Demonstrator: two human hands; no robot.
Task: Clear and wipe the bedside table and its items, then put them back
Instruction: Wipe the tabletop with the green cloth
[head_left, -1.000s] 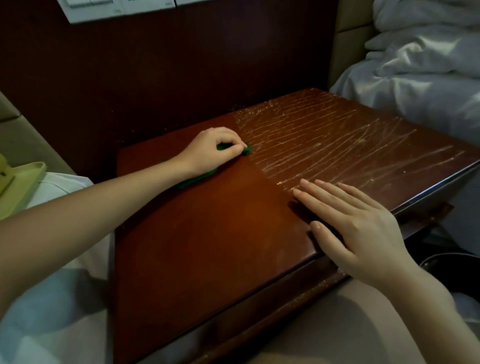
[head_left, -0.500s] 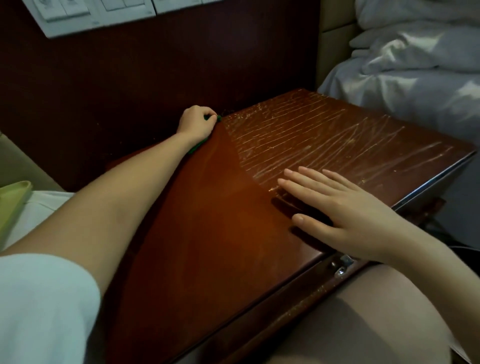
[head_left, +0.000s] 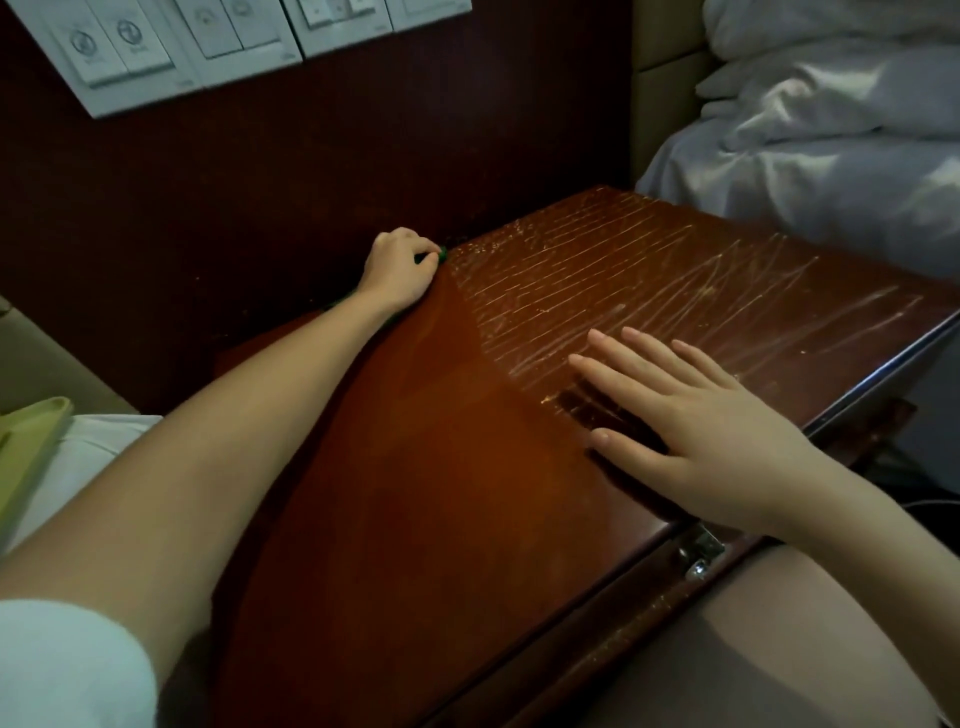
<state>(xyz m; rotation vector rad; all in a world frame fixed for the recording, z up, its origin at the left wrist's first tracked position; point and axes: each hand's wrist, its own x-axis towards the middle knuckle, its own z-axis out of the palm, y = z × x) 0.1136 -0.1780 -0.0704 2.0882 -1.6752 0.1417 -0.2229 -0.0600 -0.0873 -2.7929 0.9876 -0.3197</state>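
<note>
Left hand (head_left: 400, 270) slid cloth (head_left: 442, 254) from centre of table (head_left: 415, 519) to back edge, upper centre; fingers curled, pinching it. Right hand (head_left: 717, 436) stays flat, fingers spread. Streaked right half probably unwiped.

This is a bedroom, most likely a hotel room. The scratched, dark red wooden tabletop (head_left: 415, 519) of a bedside table stands against a dark wood wall panel (head_left: 260, 182). Above and behind the tabletop, a long row of white switch plates (head_left: 208, 47) is set into that panel, and several keys carry small icons. Just right of the tabletop lies a bed (head_left: 831, 156) with rumpled white bedding, with a beige padded headboard (head_left: 660, 62) at its far end. Left of the tabletop, a white sheet (head_left: 88, 452) and more beige padding (head_left: 47, 364) suggest a second bed.
</note>
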